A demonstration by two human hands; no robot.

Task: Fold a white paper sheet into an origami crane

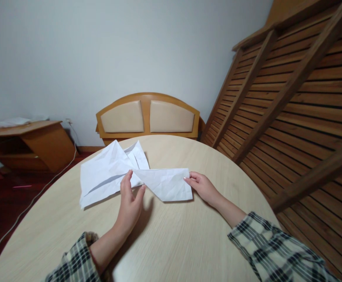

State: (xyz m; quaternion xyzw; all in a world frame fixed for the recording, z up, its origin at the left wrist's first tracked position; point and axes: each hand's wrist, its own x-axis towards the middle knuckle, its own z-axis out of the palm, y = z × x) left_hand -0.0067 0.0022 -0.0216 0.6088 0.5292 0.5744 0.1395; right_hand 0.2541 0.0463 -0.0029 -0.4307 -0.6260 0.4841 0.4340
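Observation:
A folded sheet of white paper with a slanted left edge lies over the middle of the round table. My right hand pinches its right edge between thumb and fingers. At its pointed left end is my left hand, thumb and fingers apart, with the fingertips at or just beside the tip; whether they touch it I cannot tell. Behind and left of my left hand lie several creased, folded white papers, overlapping one another.
The round pale wood table fills the foreground. Beyond it stands a wooden headboard with cream panels. A slatted wooden frame leans at the right. At the left are a low wooden desk with papers on top and a white cable.

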